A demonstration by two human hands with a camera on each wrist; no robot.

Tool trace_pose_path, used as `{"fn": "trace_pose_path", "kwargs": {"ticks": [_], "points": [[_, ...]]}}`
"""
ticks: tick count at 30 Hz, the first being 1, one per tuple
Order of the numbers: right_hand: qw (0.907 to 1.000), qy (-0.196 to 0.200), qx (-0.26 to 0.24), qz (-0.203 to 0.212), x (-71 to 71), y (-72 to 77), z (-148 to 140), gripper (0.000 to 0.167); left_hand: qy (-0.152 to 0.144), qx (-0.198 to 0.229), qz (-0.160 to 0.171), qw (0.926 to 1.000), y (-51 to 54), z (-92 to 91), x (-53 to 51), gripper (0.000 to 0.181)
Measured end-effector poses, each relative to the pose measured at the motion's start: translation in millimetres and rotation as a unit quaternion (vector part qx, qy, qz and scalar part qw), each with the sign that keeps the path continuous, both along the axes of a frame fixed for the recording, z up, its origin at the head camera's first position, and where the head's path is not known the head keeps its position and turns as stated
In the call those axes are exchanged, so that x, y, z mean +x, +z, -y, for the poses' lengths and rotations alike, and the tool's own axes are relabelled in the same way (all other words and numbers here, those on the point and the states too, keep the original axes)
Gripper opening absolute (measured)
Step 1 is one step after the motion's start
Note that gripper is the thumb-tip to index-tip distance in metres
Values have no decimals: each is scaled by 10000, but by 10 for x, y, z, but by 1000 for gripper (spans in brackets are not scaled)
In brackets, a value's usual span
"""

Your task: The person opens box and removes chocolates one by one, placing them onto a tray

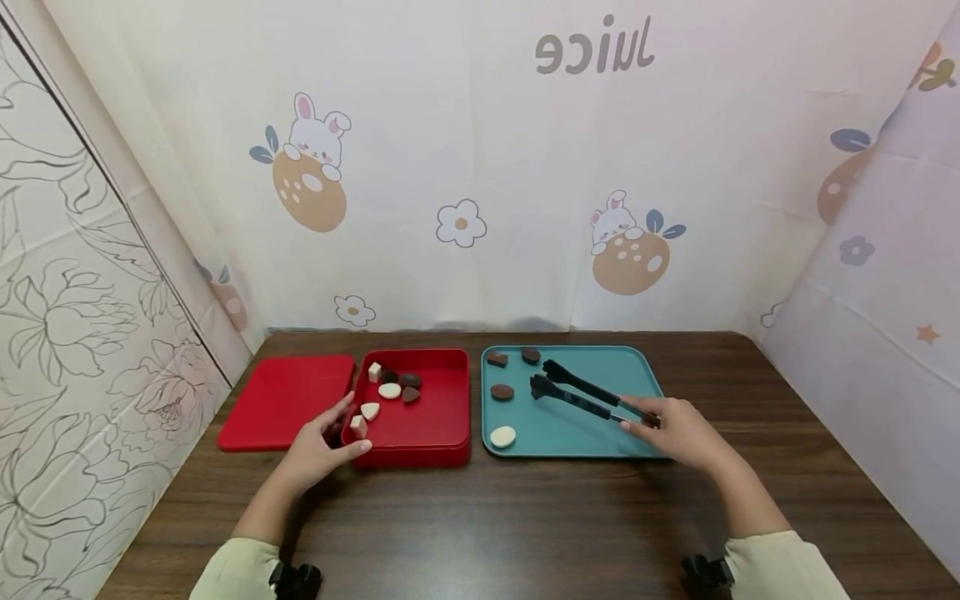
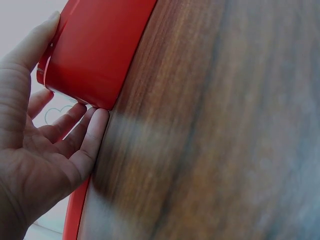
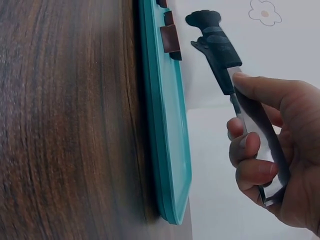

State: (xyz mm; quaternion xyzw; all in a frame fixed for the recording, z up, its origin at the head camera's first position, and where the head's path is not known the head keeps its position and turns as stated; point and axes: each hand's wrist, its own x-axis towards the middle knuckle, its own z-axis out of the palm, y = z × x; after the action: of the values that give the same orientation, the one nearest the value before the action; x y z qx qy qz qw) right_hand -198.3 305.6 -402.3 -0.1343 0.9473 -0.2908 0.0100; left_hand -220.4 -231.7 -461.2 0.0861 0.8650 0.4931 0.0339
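Observation:
My left hand (image 1: 315,454) holds the near left corner of a red box (image 1: 427,417), thumb at the front rim and fingers against the left side. Several white and dark brown chocolates lie in the box's left half, among them a white oval piece (image 1: 389,390). Above a teal tray (image 1: 600,367), my right hand (image 1: 686,432) grips tongs (image 3: 257,120) by their metal handles. The tongs' black tips stand apart, pointing left, with nothing between them. On the tray's left side are brown chocolates (image 1: 502,392) and a white round one (image 1: 503,437).
A flat red lid (image 1: 288,400) lies left of the box on the dark wooden table (image 1: 480,525). Box and tray stand side by side with a narrow gap. Behind the table's far edge hangs a printed curtain (image 1: 510,275).

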Motion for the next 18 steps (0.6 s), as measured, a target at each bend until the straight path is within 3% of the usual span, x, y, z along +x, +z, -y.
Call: {"fn": "trace_pose_path", "kwargs": {"ticks": [11,18], "points": [[9978,473,-396,-238,5,-20,87,48,27,-47,28,10000,10,-1,5,87],[9965,738,-384,-39,-28,26,152,45,10,-45,0,10000,11,-1,-4,87]]}}
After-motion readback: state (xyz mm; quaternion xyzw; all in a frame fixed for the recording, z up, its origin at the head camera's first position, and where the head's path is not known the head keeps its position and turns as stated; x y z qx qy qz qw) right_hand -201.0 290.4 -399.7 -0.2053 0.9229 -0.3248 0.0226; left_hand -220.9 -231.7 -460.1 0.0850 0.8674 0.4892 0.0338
